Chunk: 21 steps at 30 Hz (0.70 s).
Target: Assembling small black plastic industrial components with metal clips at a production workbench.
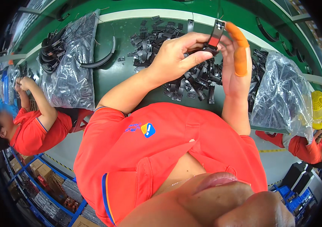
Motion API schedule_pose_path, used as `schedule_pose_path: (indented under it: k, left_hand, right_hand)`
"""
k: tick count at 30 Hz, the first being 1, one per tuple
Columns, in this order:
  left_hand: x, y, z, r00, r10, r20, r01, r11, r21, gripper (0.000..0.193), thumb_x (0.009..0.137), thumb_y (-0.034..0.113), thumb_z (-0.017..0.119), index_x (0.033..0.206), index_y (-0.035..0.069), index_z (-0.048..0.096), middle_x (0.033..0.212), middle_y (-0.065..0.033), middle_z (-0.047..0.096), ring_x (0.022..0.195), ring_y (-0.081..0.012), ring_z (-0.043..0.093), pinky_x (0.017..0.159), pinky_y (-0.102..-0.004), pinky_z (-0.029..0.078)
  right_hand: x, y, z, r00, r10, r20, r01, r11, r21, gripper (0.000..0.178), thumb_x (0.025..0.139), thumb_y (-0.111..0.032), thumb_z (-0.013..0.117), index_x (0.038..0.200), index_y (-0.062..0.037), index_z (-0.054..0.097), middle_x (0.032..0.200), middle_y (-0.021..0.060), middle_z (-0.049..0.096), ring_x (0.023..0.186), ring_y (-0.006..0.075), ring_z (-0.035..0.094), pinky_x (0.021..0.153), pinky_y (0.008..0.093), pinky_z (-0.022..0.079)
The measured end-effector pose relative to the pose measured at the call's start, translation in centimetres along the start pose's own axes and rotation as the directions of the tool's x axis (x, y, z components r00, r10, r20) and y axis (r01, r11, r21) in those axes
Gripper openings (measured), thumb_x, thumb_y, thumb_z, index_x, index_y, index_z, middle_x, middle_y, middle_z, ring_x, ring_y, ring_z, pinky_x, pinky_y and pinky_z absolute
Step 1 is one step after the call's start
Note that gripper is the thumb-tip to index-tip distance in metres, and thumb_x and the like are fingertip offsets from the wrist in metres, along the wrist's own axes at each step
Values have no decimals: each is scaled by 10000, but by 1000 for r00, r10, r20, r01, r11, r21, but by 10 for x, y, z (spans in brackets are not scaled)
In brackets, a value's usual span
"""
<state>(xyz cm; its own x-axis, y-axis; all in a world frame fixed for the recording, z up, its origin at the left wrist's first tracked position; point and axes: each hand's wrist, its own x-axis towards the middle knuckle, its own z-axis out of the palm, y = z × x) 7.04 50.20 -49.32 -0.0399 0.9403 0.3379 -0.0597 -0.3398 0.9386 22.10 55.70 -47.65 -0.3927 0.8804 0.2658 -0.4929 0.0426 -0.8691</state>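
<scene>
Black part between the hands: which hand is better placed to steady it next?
Probably the left hand: its thumb and fingers close on the lower end of the black part. The right hand has orange-covered fingers extended beside it; contact is unclear.

The easiest lane for a hand runs over the green worktop (121, 39), between the left plastic bag (82, 70) and the heap of black plastic parts (151, 47). A curved black headband (102, 61) juts into it, one loose small part (121, 59) lies near the heap, and the left forearm (130, 87) crosses its near end. Between the forearms, the heap blocks any low pass. Above it, the left hand (181, 53), right hand (236, 62) and a black-and-red part (215, 34) obstruct the way. The clear plastic bag (282, 92) hems in the right forearm's (236, 109) outer side.
</scene>
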Motion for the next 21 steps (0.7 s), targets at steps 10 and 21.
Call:
schedule_pose_path:
  k: [10, 21]
  left_hand:
    - [-13, -7, 21, 999, -42, -22, 41, 998, -54, 323, 878, 186, 585, 1119, -12, 504, 988, -71, 568, 881, -121, 566, 790, -265, 460]
    - [-20, -14, 28, 994, -20, -109, 15, 999, -43, 224, 909, 160, 520, 1066, 2, 492, 940, -53, 558, 800, -90, 550, 725, -242, 462]
  right_hand:
    - [-4, 5, 0, 989, -56, 136, 93, 954, -285, 238, 864, -44, 563, 1085, 32, 604, 1071, 129, 624, 953, 178, 597, 843, 293, 474]
    - [-12, 11, 10, 983, -144, 111, 173, 932, -318, 232, 870, -58, 556, 1073, 45, 598, 1076, 129, 623, 870, 120, 592, 734, 224, 472]
